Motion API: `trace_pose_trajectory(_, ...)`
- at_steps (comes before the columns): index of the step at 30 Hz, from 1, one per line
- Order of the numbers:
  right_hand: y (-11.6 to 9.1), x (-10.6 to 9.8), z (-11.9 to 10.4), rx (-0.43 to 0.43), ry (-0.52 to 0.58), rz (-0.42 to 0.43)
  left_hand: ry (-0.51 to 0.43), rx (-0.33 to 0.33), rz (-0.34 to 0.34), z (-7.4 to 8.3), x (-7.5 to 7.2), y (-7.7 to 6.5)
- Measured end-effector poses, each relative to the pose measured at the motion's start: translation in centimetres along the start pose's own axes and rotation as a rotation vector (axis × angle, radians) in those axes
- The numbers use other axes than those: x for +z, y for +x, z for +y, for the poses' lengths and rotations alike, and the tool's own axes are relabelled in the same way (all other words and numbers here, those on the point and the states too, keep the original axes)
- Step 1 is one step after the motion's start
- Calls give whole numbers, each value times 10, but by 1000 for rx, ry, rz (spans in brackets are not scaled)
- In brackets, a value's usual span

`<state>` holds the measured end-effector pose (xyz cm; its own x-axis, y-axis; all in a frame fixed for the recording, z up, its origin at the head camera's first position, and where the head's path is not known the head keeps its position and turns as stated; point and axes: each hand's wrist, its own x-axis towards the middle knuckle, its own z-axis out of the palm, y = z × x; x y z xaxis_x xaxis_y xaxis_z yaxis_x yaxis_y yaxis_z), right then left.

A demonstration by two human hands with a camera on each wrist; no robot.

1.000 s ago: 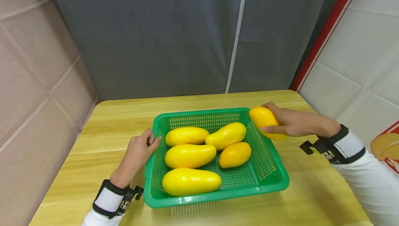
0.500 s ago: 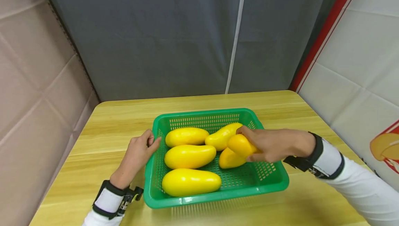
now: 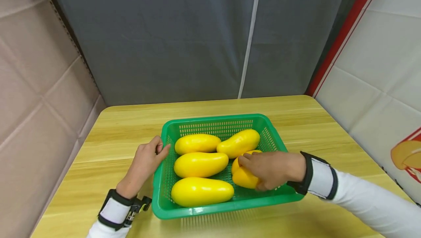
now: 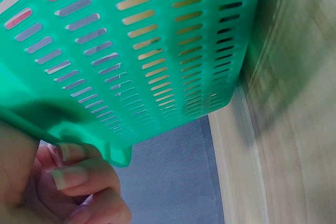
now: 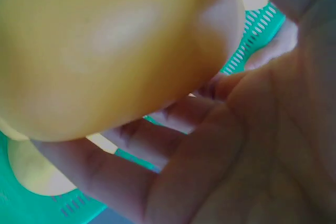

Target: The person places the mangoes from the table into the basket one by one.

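A green plastic basket [image 3: 230, 203] with slotted walls stands on the table. My left hand [image 3: 144, 163] holds its left rim, with curled fingers [image 4: 86, 177] beneath the edge in the left wrist view. Inside the basket's right half, my right hand [image 3: 271, 168] grips a yellow-orange mango [image 3: 244, 178], fingers round its side. Another orange mango [image 3: 235, 165] lies just behind it, mostly covered. Long yellow mangoes rest in the basket: one at the front [image 3: 202, 192], one mid-left [image 3: 200, 164], one back left [image 3: 197, 144] and one back right [image 3: 239, 143].
The wooden table [image 3: 128, 121] extends around the basket. A grey cloth [image 3: 164, 48] hangs behind it. Quilted panels flank both sides, a pinkish one [image 3: 36, 103] on the left and a white one [image 3: 378, 59] on the right.
My right hand has carried the mango from beyond the right rim leftward and down into the basket, in front of the other orange mango. The left hand stays on the rim.
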<state>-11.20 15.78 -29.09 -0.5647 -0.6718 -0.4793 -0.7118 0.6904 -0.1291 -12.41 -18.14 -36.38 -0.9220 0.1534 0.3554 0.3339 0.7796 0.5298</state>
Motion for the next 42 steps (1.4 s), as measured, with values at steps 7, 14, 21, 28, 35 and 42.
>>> trace_pose_trajectory(7,6,7,-10,26,-94,-25,-1,6,2,1,-1,0)
trace_pose_trajectory(14,11,17,-16,-30,-251,60,11,15,11,0,-1,1)
trace_pose_trajectory(21,18,20,-19,-10,-271,75,7,12,4,1,0,1)
trace_pose_trajectory(28,18,17,-14,40,-183,42,2,7,-9,1,1,2)
trace_pose_trajectory(35,9,16,-8,-27,-184,86,26,8,-9,0,2,1)
trace_pose_trajectory(42,-20,7,-1,-108,-81,254,149,77,96,2,-12,-5)
